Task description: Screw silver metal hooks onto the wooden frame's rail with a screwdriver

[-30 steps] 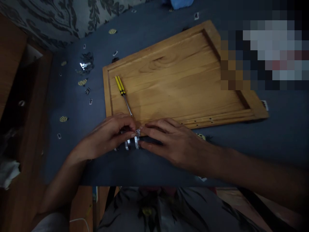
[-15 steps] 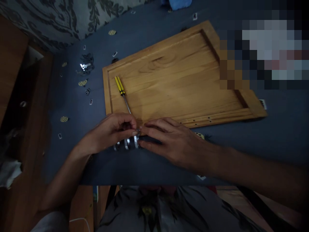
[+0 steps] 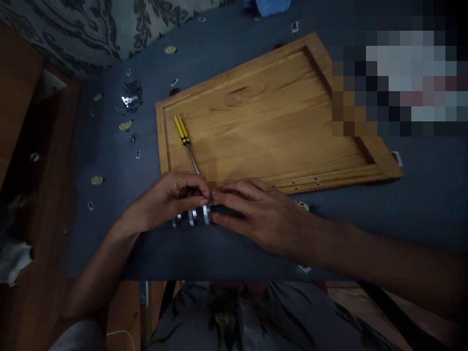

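Note:
A framed wooden panel [image 3: 263,122] lies on the cloth-covered table. At its near edge several shiny curved metal pieces [image 3: 192,217] stick out in a row. My left hand [image 3: 171,200] bends over them with thumb and forefinger pinched at the panel's edge; whatever is between those fingertips is too small to make out. From the other side, my right hand [image 3: 263,209] reaches in, its thumb against the rightmost curved metal piece [image 3: 206,214] and its forefinger close to the left fingertips. A yellow-handled screwdriver [image 3: 181,130] rests on the panel, its tip hidden behind my left hand.
Small dark holes [image 3: 293,185] run along the panel's near rail. Left of the panel lie a clump of shiny metal parts [image 3: 129,100] and a little pile of screw-like pieces [image 3: 133,139]. Blue cloth [image 3: 272,6] sits at the far edge. Wooden furniture [image 3: 22,97] stands at left.
The left fingertips have shifted very slightly to the right over the small piece at the panel's edge. My right hand, the panel and the screwdriver stay in place.

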Motion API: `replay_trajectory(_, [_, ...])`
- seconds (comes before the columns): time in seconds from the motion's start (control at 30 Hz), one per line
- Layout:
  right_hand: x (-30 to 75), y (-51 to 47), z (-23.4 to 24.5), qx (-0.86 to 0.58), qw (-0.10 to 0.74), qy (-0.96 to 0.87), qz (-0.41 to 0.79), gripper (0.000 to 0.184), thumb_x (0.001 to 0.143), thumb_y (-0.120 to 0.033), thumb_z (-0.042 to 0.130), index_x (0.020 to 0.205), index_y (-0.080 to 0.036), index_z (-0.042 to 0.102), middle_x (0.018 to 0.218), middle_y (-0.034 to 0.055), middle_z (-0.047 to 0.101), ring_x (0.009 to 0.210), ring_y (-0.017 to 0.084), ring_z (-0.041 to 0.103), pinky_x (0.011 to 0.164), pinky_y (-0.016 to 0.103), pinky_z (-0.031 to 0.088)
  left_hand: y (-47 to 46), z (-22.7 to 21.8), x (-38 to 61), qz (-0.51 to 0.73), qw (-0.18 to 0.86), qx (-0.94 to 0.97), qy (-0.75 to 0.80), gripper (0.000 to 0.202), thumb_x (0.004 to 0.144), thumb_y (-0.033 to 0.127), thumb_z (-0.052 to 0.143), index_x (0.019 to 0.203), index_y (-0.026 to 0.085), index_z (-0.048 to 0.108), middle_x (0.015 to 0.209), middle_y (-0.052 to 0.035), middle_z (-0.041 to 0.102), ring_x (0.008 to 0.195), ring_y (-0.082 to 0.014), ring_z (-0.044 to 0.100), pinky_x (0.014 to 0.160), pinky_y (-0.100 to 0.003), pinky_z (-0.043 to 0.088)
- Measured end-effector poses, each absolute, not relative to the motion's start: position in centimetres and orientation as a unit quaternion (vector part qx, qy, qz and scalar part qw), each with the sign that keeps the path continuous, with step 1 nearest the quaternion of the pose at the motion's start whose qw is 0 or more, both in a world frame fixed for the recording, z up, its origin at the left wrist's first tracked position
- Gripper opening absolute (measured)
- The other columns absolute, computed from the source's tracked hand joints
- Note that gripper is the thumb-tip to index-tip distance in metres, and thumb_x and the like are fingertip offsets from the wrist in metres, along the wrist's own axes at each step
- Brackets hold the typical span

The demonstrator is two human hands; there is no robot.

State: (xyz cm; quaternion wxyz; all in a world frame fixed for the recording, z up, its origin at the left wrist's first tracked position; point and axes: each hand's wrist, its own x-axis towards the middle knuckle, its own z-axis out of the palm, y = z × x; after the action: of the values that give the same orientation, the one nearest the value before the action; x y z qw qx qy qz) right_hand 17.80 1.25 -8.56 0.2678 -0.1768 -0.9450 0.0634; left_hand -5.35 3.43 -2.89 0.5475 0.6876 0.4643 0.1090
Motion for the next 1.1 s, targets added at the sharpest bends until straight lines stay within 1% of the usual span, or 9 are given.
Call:
replay_trajectory(0.13, [17.8,1.2,-8.5,-0.183,0.269,-0.944,0.051,0.03,0.105,-0.015,0.042,0.113,-0.016,0.071,0.119,0.0124,0.069,0.112,0.025,0.058,0.087,0.044,0.055,3.5,-2.7,-5.4,0.112,0.55,0.686,0.463,0.015,0.089,0.029,0.064,0.085,0.015,0.067,0.073,0.0002,0.059,0.065,-0.0097,0.05,0.058,-0.021,0.04])
replay_trajectory(0.33, [17.7,1.2,-8.2,-0.179,0.274,-0.944,0.047,0.028,0.103,-0.014,0.044,0.11,-0.014,0.071,0.118,0.0127,0.069,0.109,0.026,0.059,0.087,0.043,0.053,3.3,-2.6,-5.5,0.115,0.555,0.685,0.458,0.015,0.091,0.029,0.063,0.088,0.014,0.066,0.076,-0.0006,0.062,0.067,-0.0099,0.053,0.059,-0.02,0.042])
replay_trajectory(0.53, [17.8,1.3,-8.3,-0.177,0.274,-0.943,0.062,0.029,0.104,-0.014,0.043,0.111,-0.014,0.071,0.117,0.0126,0.069,0.113,0.028,0.057,0.088,0.043,0.052,3.3,-2.5,-5.8,0.127,0.542,0.711,0.431,0.013,0.094,0.024,0.059,0.095,0.014,0.068,0.086,-0.0037,0.067,0.077,-0.0122,0.061,0.067,-0.022,0.047])
replay_trajectory(0.63, [17.8,1.2,-8.4,-0.174,0.275,-0.943,0.064,0.03,0.104,-0.015,0.042,0.112,-0.014,0.071,0.114,0.0123,0.069,0.111,0.027,0.057,0.088,0.042,0.052,3.4,-2.7,-6.2,0.139,0.522,0.737,0.406,0.013,0.095,0.022,0.059,0.093,0.017,0.072,0.089,-0.0036,0.066,0.081,-0.0124,0.062,0.072,-0.023,0.048])
replay_trajectory(0.8, [17.7,1.2,-8.1,-0.183,0.275,-0.943,0.049,0.03,0.104,-0.015,0.043,0.111,-0.015,0.071,0.117,0.0113,0.069,0.111,0.026,0.056,0.088,0.041,0.052,3.5,-3.0,-6.7,0.155,0.497,0.763,0.383,0.015,0.095,0.025,0.061,0.091,0.022,0.076,0.087,-0.0029,0.063,0.078,-0.0111,0.061,0.068,-0.021,0.047])
replay_trajectory(0.9, [17.8,1.2,-8.1,-0.186,0.272,-0.943,0.044,0.03,0.105,-0.016,0.042,0.111,-0.017,0.072,0.116,0.0104,0.069,0.111,0.025,0.056,0.087,0.041,0.052,3.4,-3.0,-6.8,0.156,0.49,0.769,0.379,0.016,0.095,0.022,0.06,0.094,0.024,0.076,0.087,-0.0023,0.063,0.078,-0.0108,0.061,0.068,-0.021,0.046])
replay_trajectory(1.1, [17.7,1.2,-8.2,-0.182,0.269,-0.944,0.05,0.031,0.106,-0.017,0.04,0.11,-0.016,0.071,0.114,0.0098,0.069,0.11,0.025,0.056,0.087,0.041,0.051,3.5,-2.6,-6.8,0.137,0.486,0.77,0.391,0.02,0.096,0.02,0.057,0.094,0.023,0.077,0.089,-0.0033,0.062,0.079,-0.0121,0.062,0.069,-0.023,0.048])
